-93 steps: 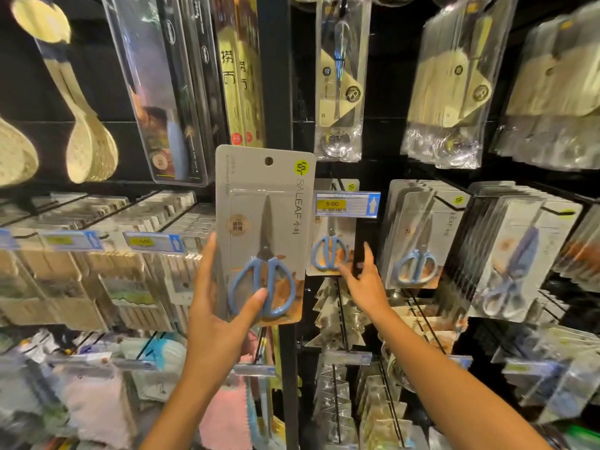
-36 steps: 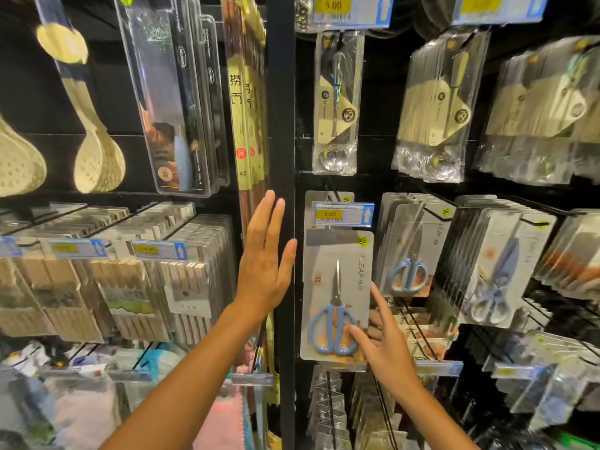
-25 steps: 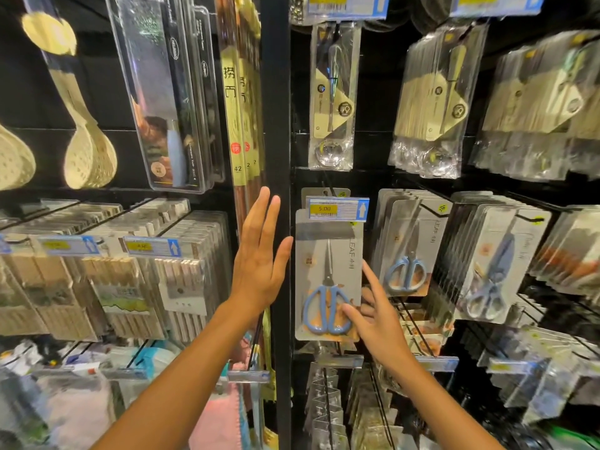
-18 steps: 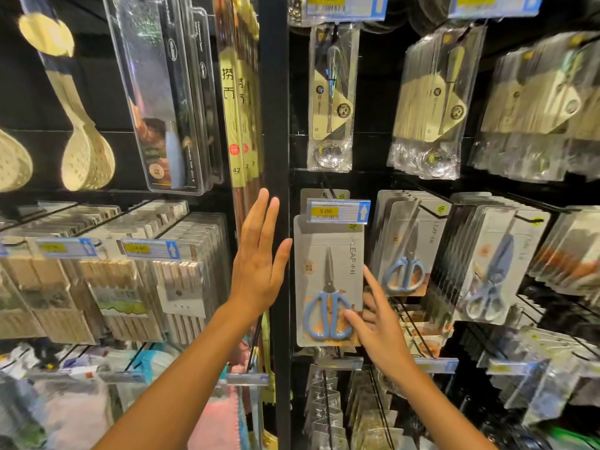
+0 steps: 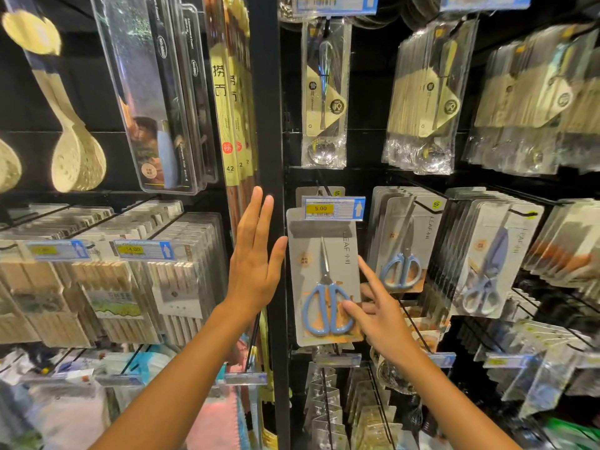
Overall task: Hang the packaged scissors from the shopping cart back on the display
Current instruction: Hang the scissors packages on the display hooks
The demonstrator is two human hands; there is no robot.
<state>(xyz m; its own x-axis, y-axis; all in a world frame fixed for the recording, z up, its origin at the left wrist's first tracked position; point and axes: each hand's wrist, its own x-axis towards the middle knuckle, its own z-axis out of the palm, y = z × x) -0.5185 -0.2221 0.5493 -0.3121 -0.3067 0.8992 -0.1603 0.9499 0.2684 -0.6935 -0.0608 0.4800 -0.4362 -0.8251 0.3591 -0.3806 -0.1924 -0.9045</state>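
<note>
A grey card pack of blue-handled scissors (image 5: 319, 274) hangs on a display hook under a 5.00 price tag (image 5: 332, 207). My right hand (image 5: 373, 313) is at its lower right corner, thumb on the front by the handles and fingers at the card's right edge. My left hand (image 5: 255, 258) is held flat with straight fingers just left of the pack, in front of the black upright post (image 5: 268, 125), holding nothing.
More scissor packs (image 5: 401, 245) hang on hooks to the right, with thicker rows (image 5: 487, 258) beyond. Packaged spoons (image 5: 324, 92) hang above, chopstick packs (image 5: 181, 267) to the left. Lower hooks and price rails (image 5: 337, 360) jut out under the pack.
The pack moved from my left hand to the hook under the price tag. My left hand let go and now stays flat beside it. My right hand holds the pack's lower corner.
</note>
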